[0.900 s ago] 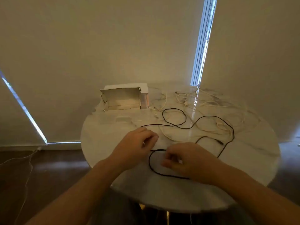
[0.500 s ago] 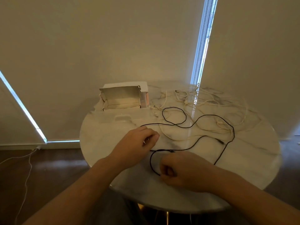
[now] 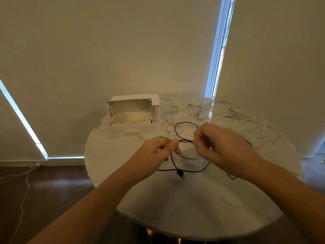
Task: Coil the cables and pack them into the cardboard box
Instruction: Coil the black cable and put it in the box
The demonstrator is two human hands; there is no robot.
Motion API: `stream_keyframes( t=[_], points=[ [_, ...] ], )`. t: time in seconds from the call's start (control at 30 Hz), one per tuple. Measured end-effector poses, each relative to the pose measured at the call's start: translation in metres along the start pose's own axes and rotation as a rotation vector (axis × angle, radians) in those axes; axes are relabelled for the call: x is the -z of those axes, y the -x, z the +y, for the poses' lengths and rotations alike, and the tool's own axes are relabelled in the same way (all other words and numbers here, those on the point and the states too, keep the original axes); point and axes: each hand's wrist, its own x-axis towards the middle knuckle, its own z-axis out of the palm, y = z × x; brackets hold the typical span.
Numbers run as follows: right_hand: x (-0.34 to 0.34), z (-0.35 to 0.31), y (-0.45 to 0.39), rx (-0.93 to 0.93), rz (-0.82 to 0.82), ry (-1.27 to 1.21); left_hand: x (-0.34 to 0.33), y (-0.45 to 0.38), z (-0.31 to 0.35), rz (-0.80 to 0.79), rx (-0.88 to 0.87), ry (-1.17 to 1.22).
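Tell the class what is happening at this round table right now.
A person is coiling a black cable. The left hand and the right hand each pinch it, holding a short stretch between them above the table, while the plug end lies on the tabletop. A tangle of white cables waits at the far side, uncoiled. The cardboard box stands open at the back; nothing shows inside it.

No text, label, brand or number is legible anywhere; the cardboard box [image 3: 130,110] shows plain, unmarked surfaces.
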Motion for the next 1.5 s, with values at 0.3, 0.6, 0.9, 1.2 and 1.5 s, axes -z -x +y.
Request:
stream_keyframes(
  t=[0.3,0.6,0.9,1.2,1.5],
  points=[
    [0.002,0.018,-0.016,-0.144,0.054,-0.17,0.002,-0.014,0.015,0.053,-0.027,0.262],
    [-0.001,0.04,-0.04,-0.122,0.172,-0.14,0.001,-0.045,0.014,0.071,0.029,0.479],
    [-0.014,0.087,-0.091,-0.175,0.307,0.002,-0.001,-0.089,0.01,0.054,0.088,0.576],
    [-0.026,0.139,-0.129,-0.395,0.334,-0.05,-0.007,-0.126,-0.006,0.053,0.174,0.776],
    [-0.061,0.157,-0.128,-0.539,0.125,-0.069,-0.013,-0.17,-0.024,0.086,0.179,1.173]
  ],
)
